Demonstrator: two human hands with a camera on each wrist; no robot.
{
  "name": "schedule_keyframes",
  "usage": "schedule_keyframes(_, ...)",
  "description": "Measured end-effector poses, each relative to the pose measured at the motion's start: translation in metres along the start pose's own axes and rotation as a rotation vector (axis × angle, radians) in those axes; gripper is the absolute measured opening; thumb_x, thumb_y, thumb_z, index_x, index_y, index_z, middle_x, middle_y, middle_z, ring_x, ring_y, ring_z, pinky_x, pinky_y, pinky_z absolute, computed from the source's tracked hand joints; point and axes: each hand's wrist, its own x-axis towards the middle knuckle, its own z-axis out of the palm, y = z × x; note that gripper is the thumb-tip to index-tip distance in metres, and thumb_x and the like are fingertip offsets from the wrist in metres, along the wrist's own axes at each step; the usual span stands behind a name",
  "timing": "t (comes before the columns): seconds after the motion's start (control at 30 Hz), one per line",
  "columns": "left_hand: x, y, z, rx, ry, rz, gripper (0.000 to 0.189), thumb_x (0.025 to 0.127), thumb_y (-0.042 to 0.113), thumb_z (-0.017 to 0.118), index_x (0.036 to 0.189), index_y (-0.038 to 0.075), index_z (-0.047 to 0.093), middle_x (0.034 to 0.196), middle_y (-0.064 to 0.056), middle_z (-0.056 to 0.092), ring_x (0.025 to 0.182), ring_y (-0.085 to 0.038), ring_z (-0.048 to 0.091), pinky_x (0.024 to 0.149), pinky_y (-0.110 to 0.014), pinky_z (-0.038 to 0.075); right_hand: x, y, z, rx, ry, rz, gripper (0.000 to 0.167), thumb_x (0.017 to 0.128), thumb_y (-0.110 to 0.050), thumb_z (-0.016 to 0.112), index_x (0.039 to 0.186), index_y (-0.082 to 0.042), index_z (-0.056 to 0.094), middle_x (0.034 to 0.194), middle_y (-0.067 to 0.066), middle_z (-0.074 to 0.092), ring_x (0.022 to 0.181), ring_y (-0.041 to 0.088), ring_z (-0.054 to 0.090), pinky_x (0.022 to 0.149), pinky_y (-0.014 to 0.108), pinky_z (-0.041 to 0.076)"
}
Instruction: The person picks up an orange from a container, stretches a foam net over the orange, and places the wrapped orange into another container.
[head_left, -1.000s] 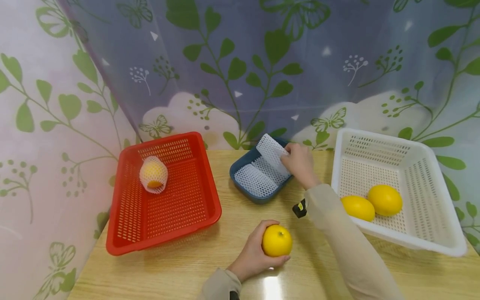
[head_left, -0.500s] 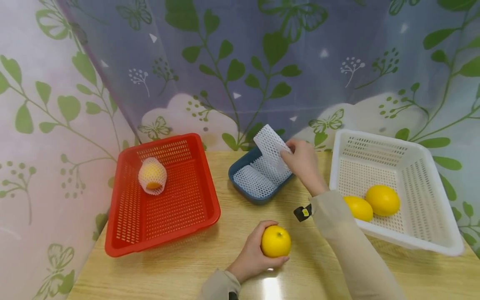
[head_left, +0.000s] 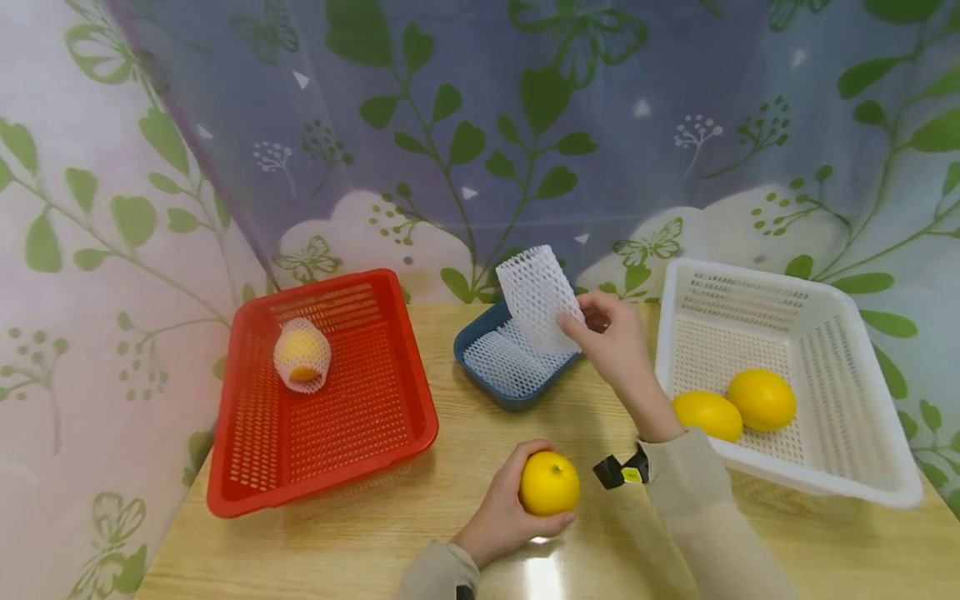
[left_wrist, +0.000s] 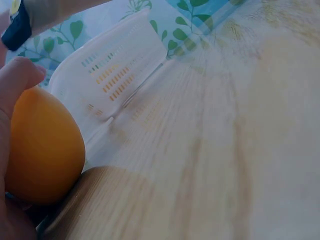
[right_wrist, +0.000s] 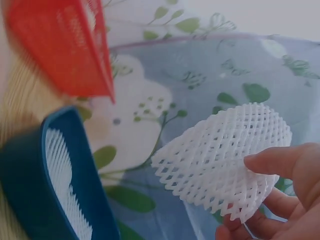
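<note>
My left hand point(head_left: 512, 508) curls round a yellow, lemon-like fruit point(head_left: 550, 483) at the front middle of the table; the left wrist view shows the same fruit point(left_wrist: 46, 147) close up. My right hand point(head_left: 618, 346) pinches a white foam net sleeve point(head_left: 536, 296) between thumb and fingers, above a blue tray point(head_left: 487, 385). In the right wrist view the sleeve point(right_wrist: 225, 157) hangs clear of the tray, partly spread. More foam net sleeves point(head_left: 498, 362) lie in the tray.
To the left stands a red basket point(head_left: 322, 483) with one fruit in a foam net point(head_left: 302, 354). A white basket point(head_left: 847, 483) at the right has two yellow fruits point(head_left: 761, 400) in it. A patterned curtain point(head_left: 420, 125) hangs behind the table point(head_left: 337, 542).
My right hand has lifted the foam net sleeve up from the tray and tilted it more upright. The left hand keeps the fruit in about the same place.
</note>
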Motion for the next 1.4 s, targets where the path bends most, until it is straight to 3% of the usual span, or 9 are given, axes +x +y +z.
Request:
schedule_keyframes(0.23, 0.001, 0.000, -0.004, -0.077, -0.013, -0.012, 0.077, 0.080, 0.022, 0.081, 0.144, 0.010, 0.041, 0.138, -0.013, 0.053, 0.121, -0.017, 0.053, 0.102, -0.034, 0.043, -0.025, -0.015, -0.001, 0.142, 0.007, -0.008, 0.020, 0.090, -0.012, 0.072, 0.103, 0.002, 0.068, 0.092, 0.009, 0.063, 0.081, 0.016, 0.059, 0.069, 0.021, 0.049)
schedule_keyframes(0.47, 0.003, -0.003, -0.007, -0.224, 0.011, 0.032, 0.057, 0.098, 0.015, 0.051, 0.147, -0.002, 0.030, 0.141, -0.024, 0.046, 0.132, -0.037, 0.045, 0.113, -0.031, 0.030, -0.046, -0.019, 0.001, 0.211, -0.013, 0.011, 0.018, 0.091, -0.009, 0.071, 0.104, 0.001, 0.067, 0.093, 0.007, 0.063, 0.084, 0.019, 0.060, 0.071, 0.023, 0.052)
schedule_keyframes(0.7, 0.007, 0.008, -0.011, -0.217, 0.261, -0.009, 0.038, 0.101, 0.006, 0.038, 0.138, -0.001, 0.045, 0.133, -0.016, 0.056, 0.124, -0.039, 0.049, 0.106, -0.042, 0.040, -0.070, -0.013, 0.009, 0.339, -0.059, 0.034, 0.017, 0.089, 0.000, 0.070, 0.105, 0.006, 0.064, 0.097, 0.004, 0.064, 0.086, 0.018, 0.062, 0.075, 0.025, 0.055)
schedule_keyframes(0.83, 0.009, 0.028, -0.018, -0.118, 0.427, -0.074, 0.028, 0.102, 0.007, 0.042, 0.122, 0.008, 0.061, 0.118, -0.006, 0.064, 0.114, -0.025, 0.053, 0.102, -0.037, 0.040, -0.084, -0.007, 0.011, 0.435, -0.091, 0.068, 0.019, 0.088, 0.005, 0.068, 0.106, 0.002, 0.065, 0.102, 0.003, 0.065, 0.088, 0.018, 0.062, 0.077, 0.026, 0.055)
schedule_keyframes(0.93, 0.011, 0.048, -0.025, -0.096, 0.494, -0.143, 0.024, 0.102, 0.009, 0.044, 0.110, 0.007, 0.067, 0.106, -0.005, 0.066, 0.101, -0.021, 0.055, 0.090, -0.032, 0.042, -0.094, -0.004, 0.010, 0.491, -0.115, 0.105, 0.030, 0.088, 0.007, 0.067, 0.116, -0.004, 0.065, 0.111, 0.003, 0.065, 0.094, 0.018, 0.063, 0.080, 0.028, 0.055)
schedule_keyframes(1.0, 0.015, 0.061, -0.031, -0.167, 0.479, -0.185, 0.027, 0.103, 0.013, 0.042, 0.107, 0.002, 0.068, 0.100, -0.007, 0.065, 0.093, -0.021, 0.056, 0.084, -0.030, 0.044, -0.099, -0.003, 0.008, 0.511, -0.127, 0.136, 0.037, 0.088, 0.006, 0.066, 0.124, -0.004, 0.063, 0.117, 0.002, 0.065, 0.099, 0.018, 0.063, 0.084, 0.029, 0.055)
schedule_keyframes(1.1, 0.019, 0.077, -0.038, -0.423, 0.382, -0.276, 0.033, 0.104, 0.019, 0.038, 0.105, -0.001, 0.065, 0.093, -0.008, 0.062, 0.086, -0.020, 0.055, 0.077, -0.029, 0.045, -0.104, -0.004, 0.007, 0.514, -0.148, 0.172, 0.043, 0.088, 0.004, 0.067, 0.130, 0.000, 0.059, 0.122, 0.002, 0.064, 0.105, 0.019, 0.062, 0.088, 0.031, 0.054)
schedule_keyframes(1.23, 0.020, 0.090, -0.046, -0.759, 0.250, -0.388, 0.027, 0.103, 0.022, 0.036, 0.099, 0.009, 0.059, 0.095, -0.003, 0.061, 0.088, -0.019, 0.055, 0.082, -0.031, 0.043, -0.112, -0.005, 0.005, 0.524, -0.191, 0.196, 0.044, 0.088, 0.005, 0.066, 0.130, 0.006, 0.055, 0.121, 0.002, 0.065, 0.108, 0.017, 0.062, 0.090, 0.030, 0.053)
schedule_keyframes(1.4, 0.019, 0.095, -0.050, -0.961, 0.158, -0.446, 0.023, 0.101, 0.017, 0.037, 0.092, 0.015, 0.058, 0.099, 0.000, 0.059, 0.093, -0.017, 0.051, 0.088, -0.031, 0.040, -0.119, -0.003, 0.003, 0.561, -0.289, 0.166, 0.041, 0.087, 0.008, 0.062, 0.128, 0.002, 0.058, 0.117, 0.001, 0.066, 0.105, 0.016, 0.062, 0.088, 0.029, 0.053)
